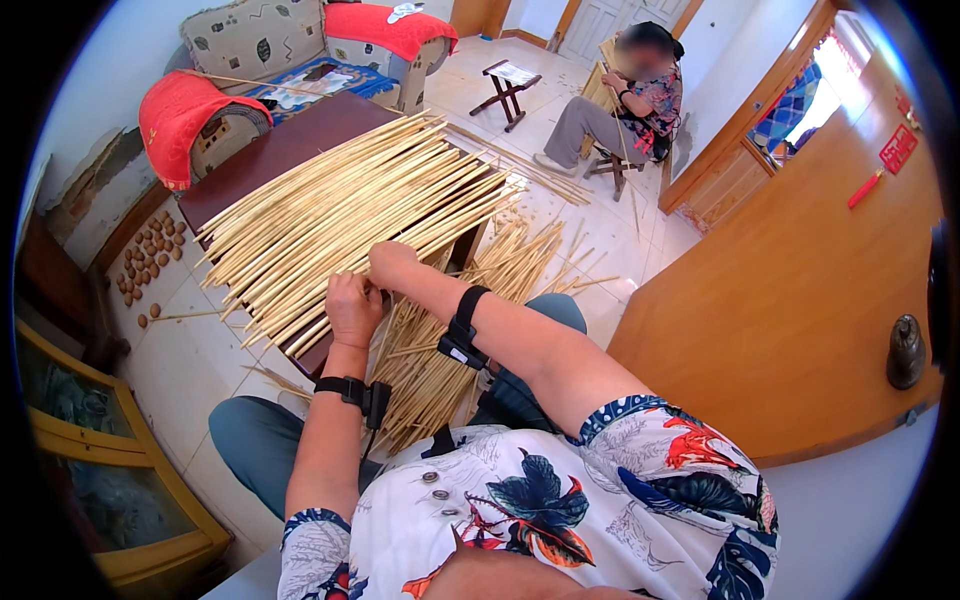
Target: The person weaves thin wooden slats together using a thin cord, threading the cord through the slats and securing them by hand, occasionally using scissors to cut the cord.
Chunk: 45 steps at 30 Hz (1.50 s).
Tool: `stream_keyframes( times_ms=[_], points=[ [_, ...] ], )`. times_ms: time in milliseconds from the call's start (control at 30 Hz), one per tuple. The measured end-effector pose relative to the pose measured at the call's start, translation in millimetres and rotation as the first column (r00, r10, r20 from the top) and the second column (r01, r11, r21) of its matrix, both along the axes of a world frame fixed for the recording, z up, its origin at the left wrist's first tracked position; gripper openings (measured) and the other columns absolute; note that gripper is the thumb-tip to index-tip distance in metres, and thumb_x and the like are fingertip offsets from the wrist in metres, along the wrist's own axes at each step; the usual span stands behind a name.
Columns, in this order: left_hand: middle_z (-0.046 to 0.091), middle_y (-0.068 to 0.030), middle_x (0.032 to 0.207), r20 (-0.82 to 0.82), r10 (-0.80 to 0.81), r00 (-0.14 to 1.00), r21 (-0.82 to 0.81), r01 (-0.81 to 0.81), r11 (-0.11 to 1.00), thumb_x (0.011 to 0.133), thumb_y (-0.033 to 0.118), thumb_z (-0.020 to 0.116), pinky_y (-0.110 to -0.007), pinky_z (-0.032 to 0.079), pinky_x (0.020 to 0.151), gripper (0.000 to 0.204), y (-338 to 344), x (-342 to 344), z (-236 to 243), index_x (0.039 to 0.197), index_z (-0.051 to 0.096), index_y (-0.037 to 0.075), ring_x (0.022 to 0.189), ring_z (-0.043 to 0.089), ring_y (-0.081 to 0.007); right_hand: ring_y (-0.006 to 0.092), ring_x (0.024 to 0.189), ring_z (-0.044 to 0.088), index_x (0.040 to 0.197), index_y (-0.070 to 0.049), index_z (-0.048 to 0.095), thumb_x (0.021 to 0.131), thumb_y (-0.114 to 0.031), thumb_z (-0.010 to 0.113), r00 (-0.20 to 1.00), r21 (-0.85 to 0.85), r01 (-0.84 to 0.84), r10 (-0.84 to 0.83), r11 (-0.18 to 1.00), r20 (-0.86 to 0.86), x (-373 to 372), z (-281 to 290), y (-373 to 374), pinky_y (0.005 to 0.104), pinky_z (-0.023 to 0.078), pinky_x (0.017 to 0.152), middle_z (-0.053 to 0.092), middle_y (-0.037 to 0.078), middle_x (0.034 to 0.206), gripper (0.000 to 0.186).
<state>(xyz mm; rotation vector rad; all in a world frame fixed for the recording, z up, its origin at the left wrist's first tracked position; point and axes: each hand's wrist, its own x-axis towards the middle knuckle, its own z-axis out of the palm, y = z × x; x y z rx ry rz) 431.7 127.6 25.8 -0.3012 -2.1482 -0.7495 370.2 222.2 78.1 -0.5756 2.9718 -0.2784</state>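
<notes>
A wide layer of pale yellow stalks (340, 215), laid side by side like a mat, covers most of a dark red table (232, 200). At its near edge my left hand (352, 308) is closed, fingers bent against the outermost stalks. My right hand (393, 265) is closed too, just beyond and to the right, almost touching the left. Whatever the fingers pinch between them is hidden. Below my forearms, a loose heap of similar stalks (425, 385) lies between my knees and spreads right of the table.
Another person (640, 100) sits on a low stool at the far right, holding stalks. A folding stool (505, 92) stands nearby. Walnut-like round things (150, 255) lie on the floor at left. A wooden door (780, 290) is close on the right; a glass-fronted cabinet (160, 480) stands lower left.
</notes>
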Motion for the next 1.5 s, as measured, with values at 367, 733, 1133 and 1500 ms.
stream_keyframes(
  times_ms=[367, 733, 1133, 1500],
  points=[
    [0.048, -0.011, 0.069, 0.045, 0.048, 0.998, -0.079, -0.044, 0.996, 0.067, 0.002, 0.06, -0.038, 0.04, 0.064, 0.008, -1.3, 3.5, -7.8, 0.066, 0.052, 0.004, 0.07, 0.046, -0.0292, 0.0283, 0.068, 0.059, 0.07, -0.01, 0.061, 0.063, -0.019, 0.062, 0.992, -0.256, -0.11, 0.09, 0.96, -0.088, -13.3, -24.0, 15.2, 0.0382, 0.047, 0.059, 0.061, 0.009, 0.068, 0.011],
    [0.047, -0.0117, 0.065, 0.017, 0.015, 1.0, -0.032, -0.015, 0.999, 0.065, 0.004, 0.063, -0.038, 0.039, 0.061, 0.015, 0.5, 1.6, -5.8, 0.063, 0.048, 0.004, 0.067, 0.045, -0.0301, 0.0284, 0.068, 0.059, 0.065, -0.011, 0.06, 0.063, -0.014, 0.061, 0.991, -0.165, -0.004, -0.018, 0.986, -0.133, -16.3, -30.1, 2.0, 0.0385, 0.046, 0.06, 0.061, 0.01, 0.067, 0.004],
    [0.048, -0.0091, 0.065, 0.012, 0.034, 0.999, -0.049, -0.033, 0.998, 0.065, 0.003, 0.06, -0.036, 0.04, 0.061, 0.011, -1.3, 2.4, -5.0, 0.061, 0.05, 0.005, 0.066, 0.046, -0.0278, 0.031, 0.073, 0.061, 0.072, -0.01, 0.064, 0.066, -0.016, 0.059, 0.998, -0.312, -0.056, 0.05, 0.949, -0.028, -14.7, -23.1, 13.0, 0.039, 0.049, 0.064, 0.063, 0.012, 0.073, 0.01],
    [0.048, -0.0093, 0.065, 0.031, 0.065, 0.997, -0.057, -0.064, 0.996, 0.065, 0.002, 0.062, -0.037, 0.041, 0.061, 0.013, 1.2, 3.4, -1.5, 0.061, 0.05, 0.005, 0.067, 0.046, -0.0276, 0.0326, 0.069, 0.059, 0.07, -0.007, 0.058, 0.07, -0.015, 0.055, 0.974, -0.295, 0.029, -0.094, 0.955, -0.207, -17.7, -38.7, -5.8, 0.0417, 0.046, 0.061, 0.06, 0.014, 0.068, 0.009]
  ],
)
